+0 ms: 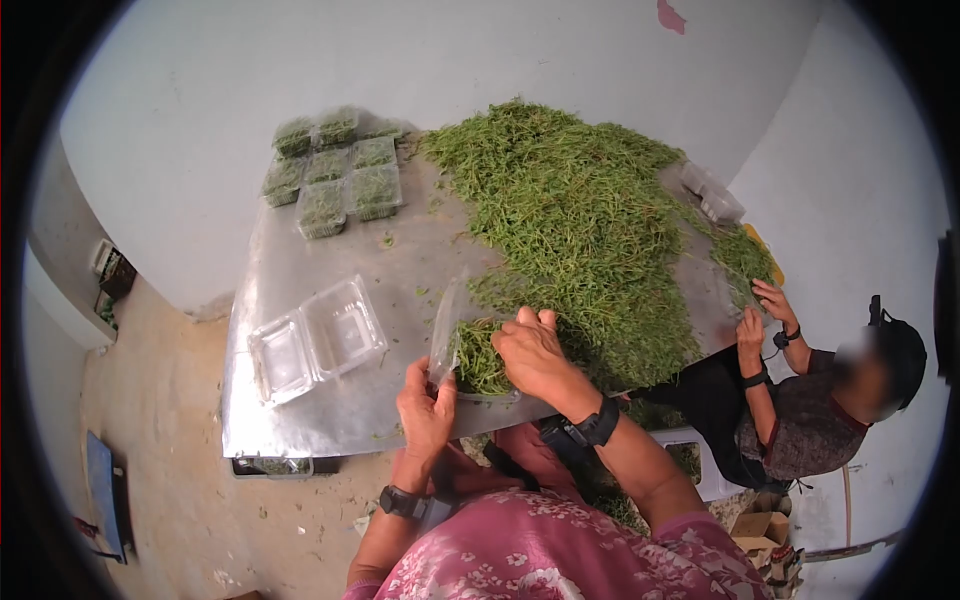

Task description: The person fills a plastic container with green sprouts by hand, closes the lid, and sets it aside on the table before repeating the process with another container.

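My left hand (426,408) is closed on the raised lid (447,330) of a clear plastic clamshell box at the near edge of the metal table (420,270). Leafy green sprigs (482,360) fill that box's lower half. My right hand (540,355) is at the box's right side, its fingers curled into the greens; their tips are partly hidden. Just beyond it spreads a large heap of the same greens (580,220). Left of my left hand lies an open clamshell box (342,318) with nothing in it.
Several filled clamshell boxes (325,205) stand at the far left of the table. Further clear boxes (712,193) are stacked at the far right. A co-worker (810,420) sits at the right, both hands at a smaller bunch of greens (740,258). A crate (275,467) stands below the table.
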### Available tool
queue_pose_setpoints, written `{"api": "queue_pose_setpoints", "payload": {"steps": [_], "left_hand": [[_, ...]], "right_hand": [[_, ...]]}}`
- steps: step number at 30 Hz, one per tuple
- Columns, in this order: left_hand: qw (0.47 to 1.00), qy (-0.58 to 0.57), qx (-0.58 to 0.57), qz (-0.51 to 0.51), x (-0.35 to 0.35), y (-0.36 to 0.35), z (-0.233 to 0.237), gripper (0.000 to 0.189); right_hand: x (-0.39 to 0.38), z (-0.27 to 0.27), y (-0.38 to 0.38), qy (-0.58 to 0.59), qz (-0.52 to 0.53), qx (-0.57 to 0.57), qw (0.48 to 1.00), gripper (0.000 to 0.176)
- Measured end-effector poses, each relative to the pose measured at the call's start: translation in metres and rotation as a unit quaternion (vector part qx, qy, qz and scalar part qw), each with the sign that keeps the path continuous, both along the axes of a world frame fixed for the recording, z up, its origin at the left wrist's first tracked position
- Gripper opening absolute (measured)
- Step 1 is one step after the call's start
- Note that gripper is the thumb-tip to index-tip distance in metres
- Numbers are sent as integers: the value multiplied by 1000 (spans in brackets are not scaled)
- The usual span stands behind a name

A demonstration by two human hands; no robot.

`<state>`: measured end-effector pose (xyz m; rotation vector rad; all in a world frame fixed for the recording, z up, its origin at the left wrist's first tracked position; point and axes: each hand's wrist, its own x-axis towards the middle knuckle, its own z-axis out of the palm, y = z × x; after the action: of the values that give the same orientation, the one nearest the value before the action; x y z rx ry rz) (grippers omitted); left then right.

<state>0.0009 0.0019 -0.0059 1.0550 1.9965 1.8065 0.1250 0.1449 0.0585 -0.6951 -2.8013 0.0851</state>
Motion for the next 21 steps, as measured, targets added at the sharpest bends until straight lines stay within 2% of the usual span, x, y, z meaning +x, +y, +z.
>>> {"api": "queue_pose_setpoints", "payload": {"steps": [4, 7, 10, 13, 16, 21], "left_hand": [[1000, -2, 4, 4, 0, -1, 2, 32], [1000, -10, 8, 6, 1, -2, 2, 31], [1000, -19, 10, 1, 0, 0, -4, 32], [1000, -12, 20, 0, 0, 1, -6, 31], [1000, -12, 18, 2, 1, 1, -1, 31], [1000, -3, 22, 5, 2, 0, 6, 30]], "right_hand": [[5, 1, 1, 2, -6, -3, 1000, 8], [11, 8, -8, 77, -8, 3, 997, 5], [14, 21, -23, 89, 6, -35, 995, 4], [9, 4, -25, 16, 40, -73, 996, 6], [3, -9, -28, 30, 36, -38, 998, 7], [11, 0, -17, 49, 61, -90, 993, 7]]}}
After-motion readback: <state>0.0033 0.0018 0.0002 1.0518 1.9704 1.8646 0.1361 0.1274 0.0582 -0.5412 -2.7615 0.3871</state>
